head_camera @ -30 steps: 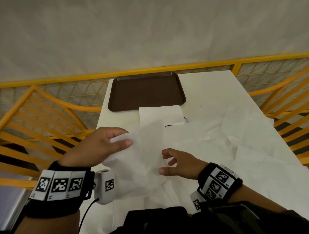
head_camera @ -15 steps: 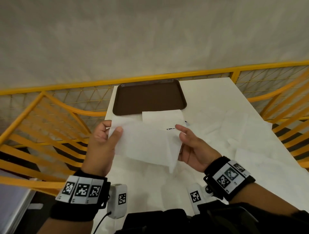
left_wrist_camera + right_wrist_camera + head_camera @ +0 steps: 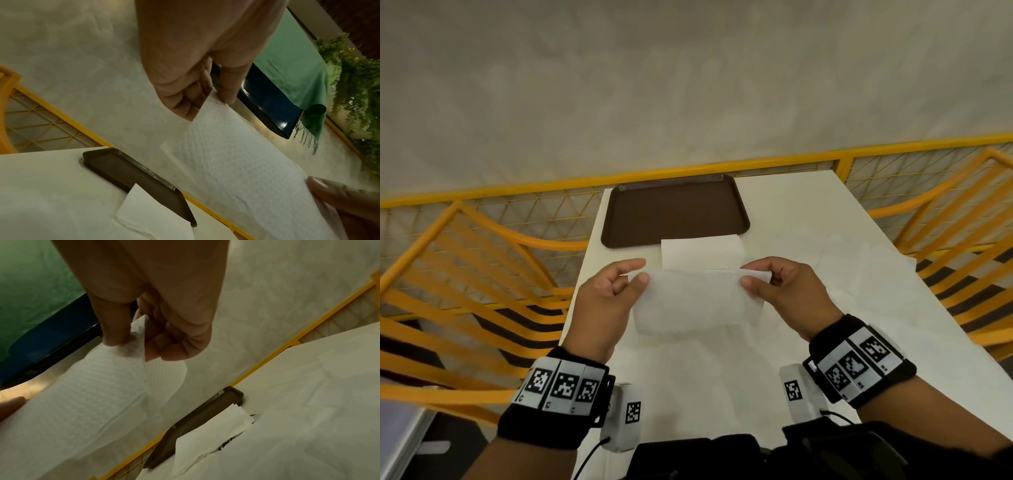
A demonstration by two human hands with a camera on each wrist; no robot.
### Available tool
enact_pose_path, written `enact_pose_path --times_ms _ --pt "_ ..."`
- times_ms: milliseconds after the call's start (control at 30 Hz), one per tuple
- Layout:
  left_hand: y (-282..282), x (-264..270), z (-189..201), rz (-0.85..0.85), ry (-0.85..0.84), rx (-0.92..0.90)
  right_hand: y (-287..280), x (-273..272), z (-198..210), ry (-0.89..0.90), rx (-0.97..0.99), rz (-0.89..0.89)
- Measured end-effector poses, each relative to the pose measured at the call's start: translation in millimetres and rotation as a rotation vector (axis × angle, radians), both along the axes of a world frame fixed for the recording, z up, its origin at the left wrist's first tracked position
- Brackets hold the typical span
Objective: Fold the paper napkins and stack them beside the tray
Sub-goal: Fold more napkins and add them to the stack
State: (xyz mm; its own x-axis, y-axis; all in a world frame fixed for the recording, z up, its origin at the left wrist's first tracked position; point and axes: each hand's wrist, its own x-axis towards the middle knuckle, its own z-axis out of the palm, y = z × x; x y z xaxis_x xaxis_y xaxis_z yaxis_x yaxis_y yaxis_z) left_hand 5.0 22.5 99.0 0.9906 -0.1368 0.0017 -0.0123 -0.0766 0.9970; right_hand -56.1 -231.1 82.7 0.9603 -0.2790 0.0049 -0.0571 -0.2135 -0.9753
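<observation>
A white paper napkin hangs stretched between both hands above the table. My left hand pinches its upper left corner between thumb and fingers; in the left wrist view the same napkin hangs from that hand. My right hand pinches the upper right corner, with the napkin doubled over at the hand. A folded napkin lies on the table just in front of the brown tray; it shows as well in both wrist views, napkin by tray and napkin by tray.
Several loose unfolded napkins are spread over the right half of the white table. Yellow railings run along the table's left, right and far sides. A grey wall stands behind.
The napkin went from a loose, hanging sheet to a neater horizontal rectangle held by its two top corners. My right hand rose and took hold of the right corner; the view tilted downward.
</observation>
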Motion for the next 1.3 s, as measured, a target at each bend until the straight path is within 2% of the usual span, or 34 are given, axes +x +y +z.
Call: enact_pose_path --times_ms 200,333,500,633,700,800,833,933,1033,1133,1233,1300 --pt "-11.9 7.5 -6.8 0.047 -0.057 0.121 -8.7 7.6 3.5 -0.007 -0.100 -0.076" --pt "-16.3 14.9 -8.7 0.088 -0.076 0.116 -13.2 14.9 3.7 -0.039 -0.185 -0.109" --pt "-17.3 25.1 -8.3 0.071 -0.095 0.227 -22.4 24.2 2.8 -0.008 -0.278 -0.045" --pt "-16.4 42.6 -17.9 -0.045 0.047 0.079 -24.2 34.3 0.6 0.064 -0.218 0.012" --pt "-20.1 51.1 -24.8 -0.051 0.089 0.071 -23.0 40.7 -7.0 0.119 -0.171 -0.002" --pt "-28.3 65.7 -39.9 0.001 0.128 0.104 -20.4 48.7 -22.6 0.260 0.163 0.061" --pt "-31.2 71.5 -45.6 0.024 0.137 0.122 -19.3 51.8 -28.4 0.307 0.211 0.076" --pt "-40.1 91.8 -59.4 0.064 0.275 0.095 -20.9 69.4 -47.1 0.373 0.160 -0.012" --pt "-47.9 112.2 -73.7 0.011 0.439 0.069 -26.3 97.1 -61.6 0.376 0.115 -0.131" --pt "-55.6 133.4 -88.6 0.030 0.389 0.225 -32.0 129.8 -72.7 0.398 -0.029 -0.151" --pt "-62.5 152.9 -100.4 0.108 0.248 0.361 -37.0 157.5 -85.9 0.438 -0.181 -0.142" --pt "-66.1 164.1 -109.0 0.106 0.130 0.514 -38.5 171.1 -93.6 0.456 -0.231 -0.144"
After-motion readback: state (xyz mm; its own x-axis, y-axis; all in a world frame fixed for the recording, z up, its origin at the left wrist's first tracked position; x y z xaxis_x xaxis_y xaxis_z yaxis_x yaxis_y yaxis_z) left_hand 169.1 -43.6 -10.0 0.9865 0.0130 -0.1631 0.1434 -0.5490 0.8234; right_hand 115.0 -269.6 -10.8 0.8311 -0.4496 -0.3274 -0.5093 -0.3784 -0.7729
